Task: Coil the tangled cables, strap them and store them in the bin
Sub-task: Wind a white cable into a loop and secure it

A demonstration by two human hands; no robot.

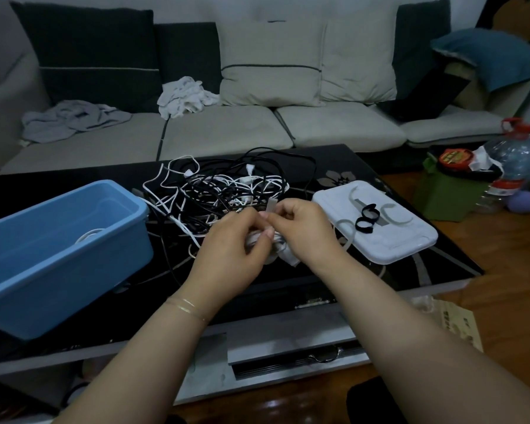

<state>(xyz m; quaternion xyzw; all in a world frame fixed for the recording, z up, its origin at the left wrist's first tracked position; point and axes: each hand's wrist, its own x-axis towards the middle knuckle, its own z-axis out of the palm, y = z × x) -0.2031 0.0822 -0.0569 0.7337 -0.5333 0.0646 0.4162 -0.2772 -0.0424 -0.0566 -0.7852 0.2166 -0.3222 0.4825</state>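
Note:
A tangle of black and white cables [224, 185] lies in the middle of the black table [343, 280]. In front of it my left hand [227, 252] grips a small coiled white cable [280, 246]. My right hand [306, 228] pinches a pale strap [270, 208] that wraps this coil. The blue bin [74, 240] stands at the left, with a white coil [89, 234] lying inside it. On the right, the white lid [380, 240] carries black straps [367, 217] and pale straps [395, 214].
A sofa [227, 130] with cushions and crumpled clothes runs behind the table. To the right on the wooden floor stand a green box [450, 194], a large water bottle [514, 157] and a purple ball [522, 201]. Paper [459, 325] lies off the table's near right corner.

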